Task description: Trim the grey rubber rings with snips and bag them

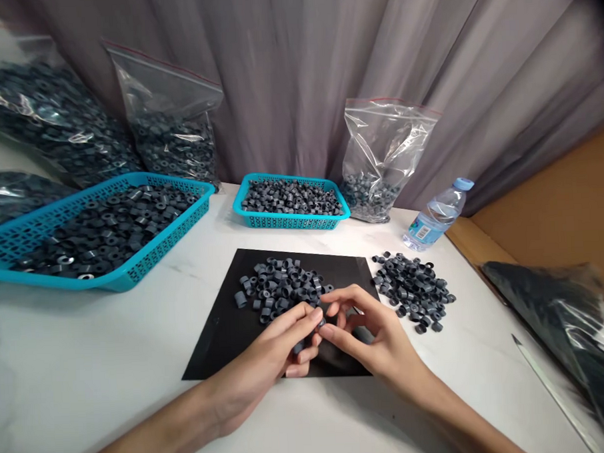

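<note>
Our left hand [282, 353] and right hand [374, 333] pinch one grey ring [321, 323] together over the black mat [222, 343]. We count two loose piles, mat pile [282, 287] and desk pile [415, 288], two teal baskets [292, 220], one bottle [434, 221]; bare desk [87, 356] lies open front-left.

We saw the person only from the forearms down. The left hand [268, 361] and the right hand [382, 343] were both bare, with long, slim fingers and plain nails trimmed short. The knuckles showed as soft ridges and the wrists were narrow. The left forearm [155, 426] and the right forearm [460, 420] were bare too, slender and smooth, uncovered all the way to where the picture's lower edge cut them off
</note>
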### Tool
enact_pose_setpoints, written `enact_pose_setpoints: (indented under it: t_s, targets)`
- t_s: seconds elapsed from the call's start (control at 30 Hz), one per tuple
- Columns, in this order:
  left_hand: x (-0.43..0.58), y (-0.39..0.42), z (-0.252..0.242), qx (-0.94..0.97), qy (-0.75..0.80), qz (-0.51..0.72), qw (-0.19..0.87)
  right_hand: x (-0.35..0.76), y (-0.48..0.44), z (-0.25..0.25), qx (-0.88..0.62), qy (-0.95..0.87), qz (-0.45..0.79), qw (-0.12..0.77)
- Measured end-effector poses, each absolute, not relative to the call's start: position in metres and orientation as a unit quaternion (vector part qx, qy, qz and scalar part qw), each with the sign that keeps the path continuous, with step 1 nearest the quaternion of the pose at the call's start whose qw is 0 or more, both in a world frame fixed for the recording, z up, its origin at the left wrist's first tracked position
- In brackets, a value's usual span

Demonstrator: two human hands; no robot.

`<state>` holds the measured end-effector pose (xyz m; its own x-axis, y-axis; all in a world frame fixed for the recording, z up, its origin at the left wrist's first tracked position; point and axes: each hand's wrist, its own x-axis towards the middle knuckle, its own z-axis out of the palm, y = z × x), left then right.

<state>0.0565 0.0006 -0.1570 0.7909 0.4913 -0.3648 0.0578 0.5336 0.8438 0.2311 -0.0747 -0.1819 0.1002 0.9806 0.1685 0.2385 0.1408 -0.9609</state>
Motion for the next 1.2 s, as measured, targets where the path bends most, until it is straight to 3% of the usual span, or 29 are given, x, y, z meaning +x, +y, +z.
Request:
enact_pose_setpoints:
  t_s: [0.17, 0.6, 1.2]
  targets:
    - [0.055, 0.002, -0.156, 0.473, 0.293, 0.132, 0.821, 0.232, -0.072, -0.18, -0.528, -0.541, 0.437, 0.487]
    - [0.056, 0.002, -0.166, 0.352, 0.282, 0.146, 0.881, 0.233, -0.075, -0.181, -0.551, -0.633, 0.255, 0.481]
    - [0.055, 0.003, -0.164, 0.383, 0.277, 0.16, 0.867, 0.237, -0.075, -0.189, -0.521, -0.65, 0.231, 0.502]
